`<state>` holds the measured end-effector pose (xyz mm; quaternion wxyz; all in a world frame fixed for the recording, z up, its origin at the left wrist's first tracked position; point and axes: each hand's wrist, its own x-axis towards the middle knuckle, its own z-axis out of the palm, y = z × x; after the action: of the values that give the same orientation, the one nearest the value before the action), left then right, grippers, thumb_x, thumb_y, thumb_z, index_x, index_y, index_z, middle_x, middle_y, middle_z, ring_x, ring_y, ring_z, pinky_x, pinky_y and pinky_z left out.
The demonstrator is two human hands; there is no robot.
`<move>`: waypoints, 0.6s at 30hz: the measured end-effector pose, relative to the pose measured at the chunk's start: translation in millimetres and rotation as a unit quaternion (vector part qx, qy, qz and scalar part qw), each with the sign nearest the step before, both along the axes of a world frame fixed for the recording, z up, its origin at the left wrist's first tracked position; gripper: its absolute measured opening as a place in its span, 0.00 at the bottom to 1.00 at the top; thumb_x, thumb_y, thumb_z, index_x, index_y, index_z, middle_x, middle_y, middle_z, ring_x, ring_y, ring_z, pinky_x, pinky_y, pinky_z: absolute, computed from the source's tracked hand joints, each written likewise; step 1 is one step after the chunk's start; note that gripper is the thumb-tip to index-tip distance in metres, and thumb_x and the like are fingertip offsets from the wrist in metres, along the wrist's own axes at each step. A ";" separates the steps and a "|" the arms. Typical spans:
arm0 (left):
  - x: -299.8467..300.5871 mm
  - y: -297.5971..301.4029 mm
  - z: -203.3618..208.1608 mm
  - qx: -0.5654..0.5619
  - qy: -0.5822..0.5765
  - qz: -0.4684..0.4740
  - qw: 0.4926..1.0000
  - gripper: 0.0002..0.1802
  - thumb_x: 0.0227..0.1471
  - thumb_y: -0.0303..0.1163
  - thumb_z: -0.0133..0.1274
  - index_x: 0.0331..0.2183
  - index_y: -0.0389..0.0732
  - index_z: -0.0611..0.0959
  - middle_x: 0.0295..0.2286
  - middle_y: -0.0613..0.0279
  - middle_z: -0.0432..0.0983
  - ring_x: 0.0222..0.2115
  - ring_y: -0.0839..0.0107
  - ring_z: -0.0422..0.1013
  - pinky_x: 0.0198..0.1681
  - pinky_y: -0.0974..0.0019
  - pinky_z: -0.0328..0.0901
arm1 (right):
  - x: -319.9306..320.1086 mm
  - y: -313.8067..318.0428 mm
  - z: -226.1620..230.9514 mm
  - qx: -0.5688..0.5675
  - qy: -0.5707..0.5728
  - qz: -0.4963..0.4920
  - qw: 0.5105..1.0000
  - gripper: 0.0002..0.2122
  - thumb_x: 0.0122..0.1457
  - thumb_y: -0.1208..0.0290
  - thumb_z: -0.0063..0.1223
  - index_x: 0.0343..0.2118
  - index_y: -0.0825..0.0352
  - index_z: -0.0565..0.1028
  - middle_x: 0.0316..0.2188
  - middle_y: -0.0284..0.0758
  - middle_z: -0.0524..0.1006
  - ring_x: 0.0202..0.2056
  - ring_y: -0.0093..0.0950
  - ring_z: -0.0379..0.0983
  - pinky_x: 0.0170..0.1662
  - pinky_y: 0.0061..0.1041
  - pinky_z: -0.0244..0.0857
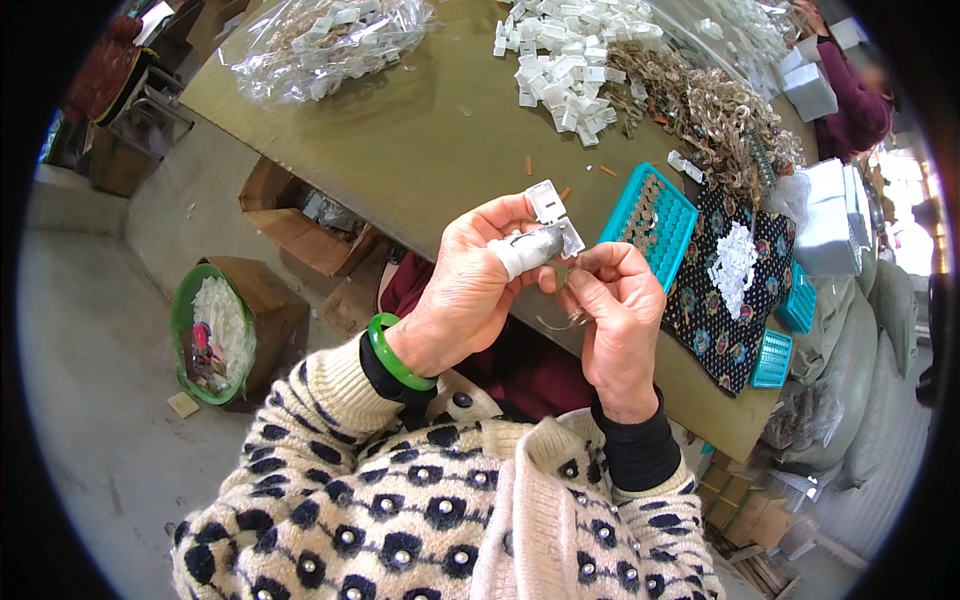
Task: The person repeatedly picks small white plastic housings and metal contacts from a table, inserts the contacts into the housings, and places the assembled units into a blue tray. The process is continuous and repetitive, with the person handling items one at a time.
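My left hand [468, 275] is closed on a small white plastic case [547, 203] with its hinged halves spread apart. One of its fingers seems wrapped in white tape [516, 254] with a grey smudge. Close beside it, my right hand [622, 312] has thumb and fingers pinched together at the case's lower end. A thin wire-like strand [560, 325] trails from under the right fingers; what they pinch is mostly hidden. Just beyond the right hand lies a turquoise tray [681, 228] with rows of small round pieces in part of it.
On the table [420, 140] are a heap of white cases [570, 85], tangled brownish strands [715, 110] and a clear bag [325, 45] of parts. White bits [735, 268] lie on a patterned cloth [700, 335]. A green basin [183, 335] stands on the left. Another person's sleeve [855, 105] shows far right.
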<state>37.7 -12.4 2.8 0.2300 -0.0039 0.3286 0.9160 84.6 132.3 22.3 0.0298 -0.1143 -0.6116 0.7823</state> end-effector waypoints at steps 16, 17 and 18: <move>1.8 -1.2 -5.6 -0.141 0.113 0.133 0.974 0.21 0.48 0.18 0.59 0.46 0.36 0.78 0.32 0.66 0.77 0.29 0.82 0.71 0.27 0.78 0.65 | 10.2 -14.8 10.8 0.273 0.086 0.012 0.958 0.03 0.57 0.81 0.58 0.31 0.71 0.75 0.26 0.27 0.74 0.25 0.13 0.66 0.30 0.14 0.62; 1.9 -1.7 -5.8 -0.135 0.105 0.124 0.977 0.21 0.47 0.18 0.59 0.46 0.36 0.78 0.32 0.66 0.77 0.29 0.82 0.71 0.28 0.78 0.65 | 11.0 -14.7 11.8 0.280 0.087 0.015 0.956 0.03 0.57 0.81 0.58 0.31 0.71 0.75 0.26 0.27 0.74 0.25 0.13 0.66 0.30 0.13 0.62; 1.8 -1.9 -6.5 -0.123 0.099 0.118 0.980 0.21 0.47 0.17 0.59 0.46 0.36 0.78 0.31 0.66 0.77 0.29 0.81 0.72 0.28 0.78 0.66 | 11.7 -14.2 13.4 0.286 0.089 0.018 0.954 0.02 0.57 0.81 0.58 0.31 0.71 0.75 0.26 0.26 0.74 0.25 0.12 0.66 0.30 0.13 0.62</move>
<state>39.5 -14.3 -3.6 0.0843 0.0195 0.4575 0.8850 96.3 118.1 35.6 0.1014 -0.0202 -0.8066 0.5819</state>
